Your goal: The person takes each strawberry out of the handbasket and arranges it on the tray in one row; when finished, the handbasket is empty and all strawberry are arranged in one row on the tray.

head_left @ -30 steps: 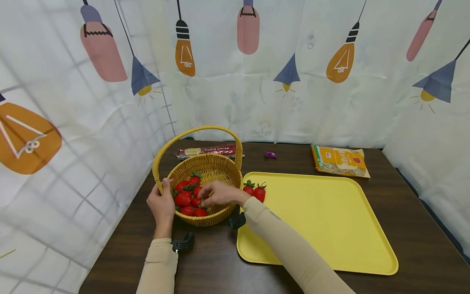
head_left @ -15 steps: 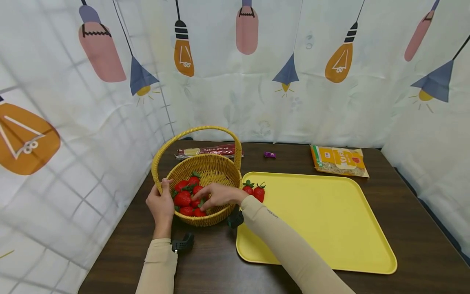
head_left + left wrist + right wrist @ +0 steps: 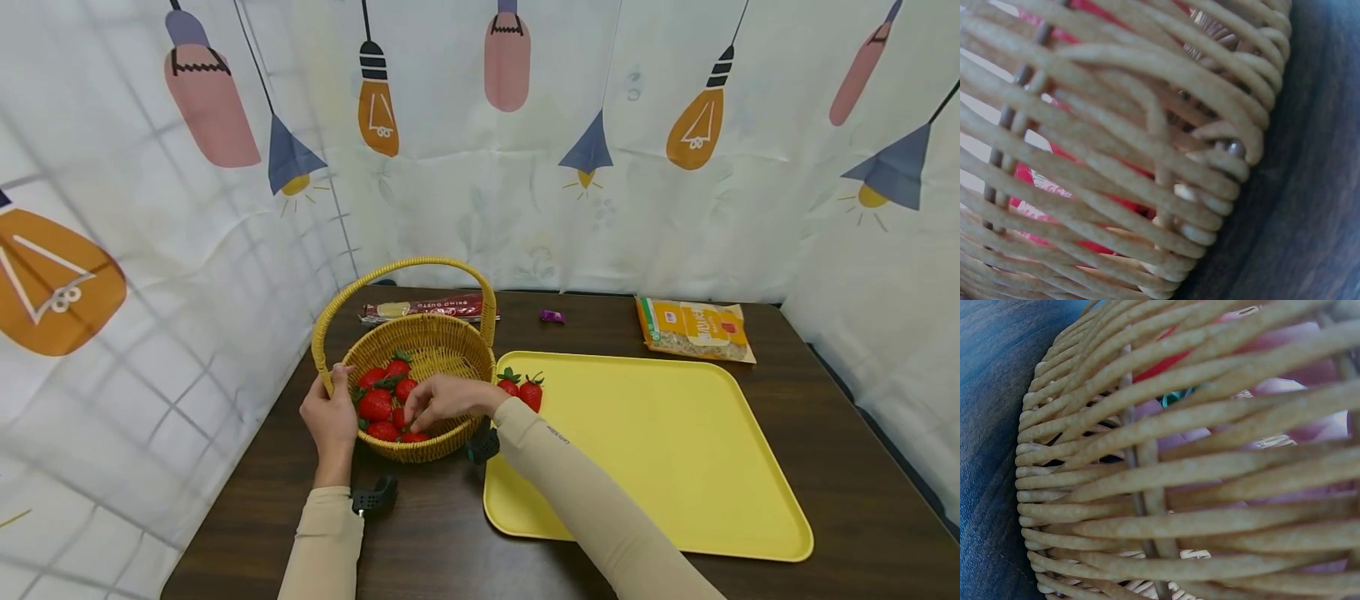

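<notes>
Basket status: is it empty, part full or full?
Part full: the basket holds several strawberries grouped toward its left and near side, while bare weave shows along its back.

The head camera looks forward and down on the basket (image 3: 438, 343), which both wrist cameras face closely.

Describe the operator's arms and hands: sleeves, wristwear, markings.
Left sleeve and right sleeve are beige; small dark lettering on the right, unreadable. Black left wristband, black right wristband. Left hand and right hand are gloveless.
</notes>
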The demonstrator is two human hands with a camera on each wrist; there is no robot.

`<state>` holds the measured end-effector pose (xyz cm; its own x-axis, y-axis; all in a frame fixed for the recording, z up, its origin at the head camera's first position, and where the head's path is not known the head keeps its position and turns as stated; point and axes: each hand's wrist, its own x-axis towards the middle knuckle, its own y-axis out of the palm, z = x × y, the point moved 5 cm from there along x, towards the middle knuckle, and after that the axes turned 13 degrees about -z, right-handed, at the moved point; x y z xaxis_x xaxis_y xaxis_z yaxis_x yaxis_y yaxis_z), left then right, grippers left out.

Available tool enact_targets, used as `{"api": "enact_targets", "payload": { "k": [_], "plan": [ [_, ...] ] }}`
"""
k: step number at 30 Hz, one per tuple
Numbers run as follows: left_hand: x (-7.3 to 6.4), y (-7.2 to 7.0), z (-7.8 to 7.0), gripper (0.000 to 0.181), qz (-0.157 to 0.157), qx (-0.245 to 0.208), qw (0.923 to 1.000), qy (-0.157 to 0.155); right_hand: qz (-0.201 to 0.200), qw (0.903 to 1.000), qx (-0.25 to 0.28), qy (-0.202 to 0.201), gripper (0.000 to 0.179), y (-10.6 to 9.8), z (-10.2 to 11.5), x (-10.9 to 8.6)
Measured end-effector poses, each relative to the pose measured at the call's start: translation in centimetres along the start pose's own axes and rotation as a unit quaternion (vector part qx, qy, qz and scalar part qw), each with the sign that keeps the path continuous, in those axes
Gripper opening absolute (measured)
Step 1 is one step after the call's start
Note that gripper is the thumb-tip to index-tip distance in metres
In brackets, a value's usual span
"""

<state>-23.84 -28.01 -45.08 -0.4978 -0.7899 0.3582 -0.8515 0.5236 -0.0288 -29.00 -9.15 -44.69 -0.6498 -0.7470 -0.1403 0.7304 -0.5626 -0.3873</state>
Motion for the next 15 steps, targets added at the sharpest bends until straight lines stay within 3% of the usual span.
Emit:
{"api": "enact_targets", "payload": {
  "k": [8,15],
  "plan": [
    [0.06,0.08,-0.04,0.054,0.001,0.000,1.0000,0.002,0.021,0.9993,0.030,-0.002,0.017,0.11,0.19,-0.17],
    [-0.01,0.07,-0.04,0.054,0.001,0.002,1.0000,0.001,0.084,0.9959,0.010,-0.034,0.029,0.58,0.28,-0.20]
  ]
}}
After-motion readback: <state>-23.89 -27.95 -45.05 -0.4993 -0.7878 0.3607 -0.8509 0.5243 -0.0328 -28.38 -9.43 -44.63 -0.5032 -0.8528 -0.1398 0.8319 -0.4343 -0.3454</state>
